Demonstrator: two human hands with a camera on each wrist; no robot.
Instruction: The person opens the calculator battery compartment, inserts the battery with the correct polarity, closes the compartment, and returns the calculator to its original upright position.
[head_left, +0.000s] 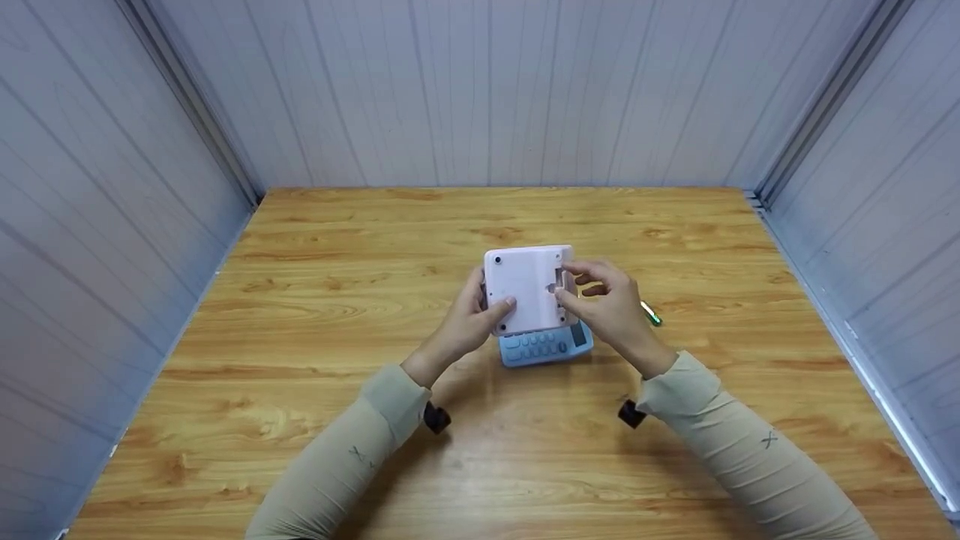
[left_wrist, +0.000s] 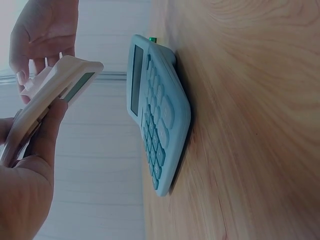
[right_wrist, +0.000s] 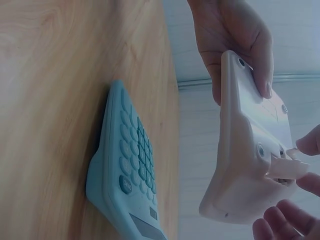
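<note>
Your left fingers grip the pale calculator | your right fingers, nearer its slot, pinch the cover | slot just left, long axis pointing away from you

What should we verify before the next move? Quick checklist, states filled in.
1. White calculator held by left hand: ok.
2. Its back facing up toward the head camera: ok.
3. Right hand free: not ok, it pinches the cover.
4. Cover fully detached: cannot tell; it stands out at an angle from the back.
5. Green cylinder, probably a battery, on the table: ok, lying to the right of the right hand.
6. Blue calculator out of the way: ok, keys up on the table, apart from the white one.
</note>
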